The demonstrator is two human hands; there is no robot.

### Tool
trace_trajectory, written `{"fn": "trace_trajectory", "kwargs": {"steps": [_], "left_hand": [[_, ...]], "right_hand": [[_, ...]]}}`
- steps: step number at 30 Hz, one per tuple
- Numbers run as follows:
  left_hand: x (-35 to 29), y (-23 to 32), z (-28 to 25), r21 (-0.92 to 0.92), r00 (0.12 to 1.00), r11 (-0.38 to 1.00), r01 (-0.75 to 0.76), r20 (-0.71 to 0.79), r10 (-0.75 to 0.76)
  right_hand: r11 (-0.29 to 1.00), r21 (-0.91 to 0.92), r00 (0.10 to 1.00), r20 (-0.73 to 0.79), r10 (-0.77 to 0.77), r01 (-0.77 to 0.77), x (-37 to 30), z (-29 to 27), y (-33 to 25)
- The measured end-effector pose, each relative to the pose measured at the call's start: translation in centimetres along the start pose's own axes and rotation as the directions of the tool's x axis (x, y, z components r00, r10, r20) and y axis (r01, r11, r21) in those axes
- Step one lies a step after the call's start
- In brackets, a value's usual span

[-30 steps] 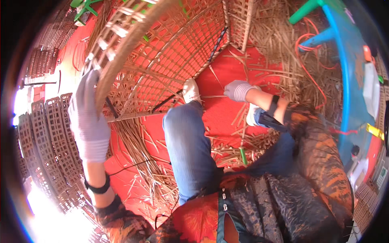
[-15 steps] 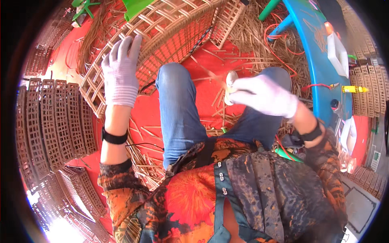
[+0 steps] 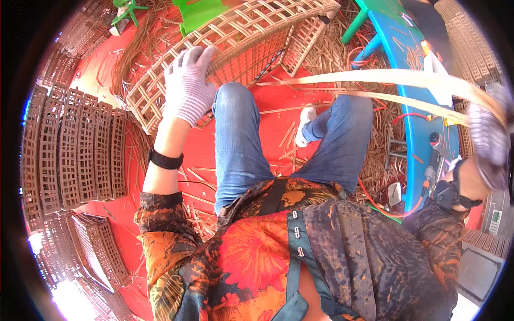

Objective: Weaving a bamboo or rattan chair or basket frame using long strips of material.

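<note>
My left hand (image 3: 190, 80), in a pale knit glove, grips the edge of a woven rattan basket (image 3: 249, 27) that is tilted in front of my knees. Its fingers bend over the open lattice; their tips are partly hidden. Far out to the right, my gloved right hand (image 3: 488, 142) is smeared by motion. From it, long pale flat rattan strips (image 3: 385, 78) stretch leftward across my right knee toward the basket, also blurred.
A blue bench (image 3: 415, 184) on the right carries a power tool (image 3: 435, 158) with an orange cord. Stacked lattice panels (image 3: 75, 150) stand at left. Loose strip scraps (image 3: 334, 48) litter the red floor (image 3: 276, 134). A green plastic chair (image 3: 198, 15) stands behind the basket.
My right hand has swung from between my knees far right, the strips now stretched out behind it. The left hand and basket have shifted slightly right in view.
</note>
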State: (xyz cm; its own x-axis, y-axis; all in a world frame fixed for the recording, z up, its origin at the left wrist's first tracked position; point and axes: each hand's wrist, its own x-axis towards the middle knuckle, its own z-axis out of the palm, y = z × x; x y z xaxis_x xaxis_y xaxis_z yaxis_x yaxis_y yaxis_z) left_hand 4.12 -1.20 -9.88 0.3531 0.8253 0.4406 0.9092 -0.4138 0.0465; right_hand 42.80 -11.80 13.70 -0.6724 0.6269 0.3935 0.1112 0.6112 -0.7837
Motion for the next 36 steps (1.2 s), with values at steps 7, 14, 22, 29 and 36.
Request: {"fn": "trace_trajectory", "kwargs": {"steps": [7, 14, 22, 29, 36], "left_hand": [[-1.3, 12.3, -8.0, -0.990, 0.967, -0.140, 0.014, -0.022, 0.253], [-4.2, 8.1, -8.9, -0.971, 0.973, 0.089, 0.221, 0.226, 0.051], [-12.1, -6.4, -5.3, -0.872, 0.816, -0.134, 0.470, 0.488, -0.309], [-16.2, -15.1, -4.7, 0.364, 0.812, 0.809, 0.462, 0.193, -0.551], [-1.7, 8.4, -6.9, -0.923, 0.978, 0.367, 0.115, 0.171, 0.122]], "right_hand": [[0.930, -0.144, 0.941, -0.049, 0.333, -0.337, 1.7, 11.8, 1.8], [0.915, -0.230, 0.908, -0.342, 0.242, -0.331, -4.9, 4.1, 3.1], [0.857, 0.148, 0.585, -0.674, 0.452, -0.493, -19.8, -11.4, 6.8], [0.709, -0.395, 0.674, -0.723, 0.153, -0.585, -12.8, -5.6, 13.4], [0.829, -0.284, 0.876, -0.178, 0.449, -0.482, 3.7, 10.9, 10.7]]}}
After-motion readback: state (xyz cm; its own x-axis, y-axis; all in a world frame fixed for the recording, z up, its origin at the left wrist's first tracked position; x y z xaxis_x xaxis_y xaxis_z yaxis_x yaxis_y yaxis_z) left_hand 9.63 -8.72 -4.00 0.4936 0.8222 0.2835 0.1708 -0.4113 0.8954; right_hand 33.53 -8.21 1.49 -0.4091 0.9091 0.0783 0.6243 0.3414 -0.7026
